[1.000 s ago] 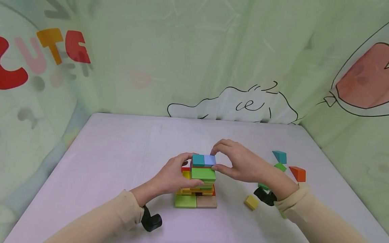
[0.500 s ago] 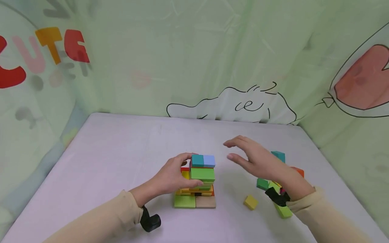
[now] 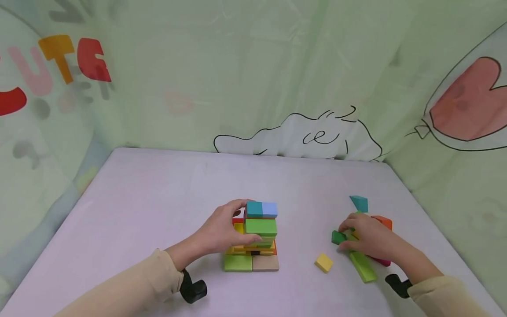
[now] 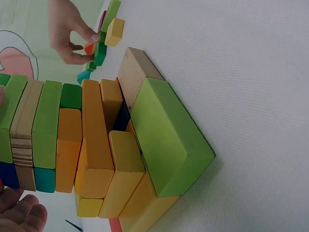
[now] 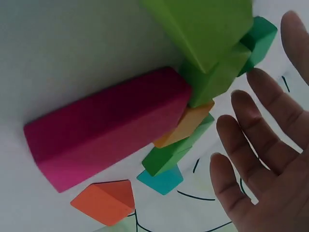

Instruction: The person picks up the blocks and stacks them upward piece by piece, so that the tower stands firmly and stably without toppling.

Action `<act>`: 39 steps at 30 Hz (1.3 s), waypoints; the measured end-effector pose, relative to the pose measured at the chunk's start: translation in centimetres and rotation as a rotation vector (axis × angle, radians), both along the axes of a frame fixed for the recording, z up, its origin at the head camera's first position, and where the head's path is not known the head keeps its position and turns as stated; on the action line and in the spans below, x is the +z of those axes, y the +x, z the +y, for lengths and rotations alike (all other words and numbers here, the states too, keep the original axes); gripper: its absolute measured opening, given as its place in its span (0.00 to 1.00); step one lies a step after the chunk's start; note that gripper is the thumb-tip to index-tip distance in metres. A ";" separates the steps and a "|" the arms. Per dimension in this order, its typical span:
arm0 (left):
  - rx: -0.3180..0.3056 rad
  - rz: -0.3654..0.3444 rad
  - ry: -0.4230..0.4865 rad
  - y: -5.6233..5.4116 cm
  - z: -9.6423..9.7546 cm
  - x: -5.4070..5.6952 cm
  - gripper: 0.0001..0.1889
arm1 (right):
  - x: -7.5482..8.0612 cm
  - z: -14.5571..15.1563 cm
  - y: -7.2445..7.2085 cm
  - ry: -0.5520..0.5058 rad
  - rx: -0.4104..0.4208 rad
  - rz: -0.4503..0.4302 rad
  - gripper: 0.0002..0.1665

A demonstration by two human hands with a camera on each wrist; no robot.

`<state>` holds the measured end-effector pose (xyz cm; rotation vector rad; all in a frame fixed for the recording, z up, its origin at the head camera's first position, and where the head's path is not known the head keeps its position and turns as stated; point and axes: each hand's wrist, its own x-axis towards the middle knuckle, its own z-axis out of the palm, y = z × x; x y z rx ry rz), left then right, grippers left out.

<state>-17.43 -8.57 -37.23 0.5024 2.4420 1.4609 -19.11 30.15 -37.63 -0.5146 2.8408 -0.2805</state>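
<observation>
Head view: at lower centre, the left hand (image 3: 218,226) grips the upper part of the block tower (image 3: 261,227), thumb across its front. At lower right, the right hand (image 3: 370,233) reaches over the loose blocks (image 3: 362,267), beside a dark green block (image 3: 338,237).

Left wrist view: the tower fills centre and left; the right hand's thumb and fingers stand apart at upper left.

Right wrist view: relaxed fingers at right; whether they touch the dark green block, I cannot tell. A magenta block (image 5: 106,130) lies at centre left. The step looks like picking a loose block while steadying the tower; it calls for a neat pinch.

Head view: magenta block (image 3: 383,262) mostly hidden by right hand (image 3: 368,234); balloon print (image 3: 463,103) cut at edge.
</observation>
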 end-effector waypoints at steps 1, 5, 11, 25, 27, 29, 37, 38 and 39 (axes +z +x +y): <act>0.001 0.000 0.000 0.0 0.0 0.0 0.40 | -0.1 0.0 0.0 0.019 -0.001 0.019 0.24; 0.005 0.002 -0.004 0.0 0.0 0.0 0.39 | -0.5 -0.6 0.1 0.039 0.012 0.044 0.21; -0.003 0.005 0.004 0.0 -0.1 0.0 0.38 | -1.0 -1.5 0.3 0.010 0.097 0.095 0.17; -0.009 0.017 0.004 -0.1 -0.1 -0.2 0.38 | -1.4 -2.3 0.7 0.023 0.120 0.161 0.18; -0.011 0.018 0.006 -0.1 -0.1 -0.2 0.38 | -0.8 -2.9 0.9 0.009 0.123 0.202 0.17; -0.013 0.014 0.009 -0.1 -0.1 -0.3 0.38 | 0.3 -3.8 1.2 -0.019 0.142 0.274 0.17; -0.011 0.012 0.015 -0.2 -0.2 -0.4 0.39 | 6.4 -11.1 3.3 -0.130 0.349 0.638 0.24; -0.014 0.014 0.020 -0.2 -0.2 -0.4 0.39 | 6.8 -12.1 3.6 -0.132 0.377 0.659 0.25; -0.017 0.015 0.023 -0.2 -0.2 -0.4 0.38 | 7.1 -13.1 3.8 -0.126 0.400 0.669 0.25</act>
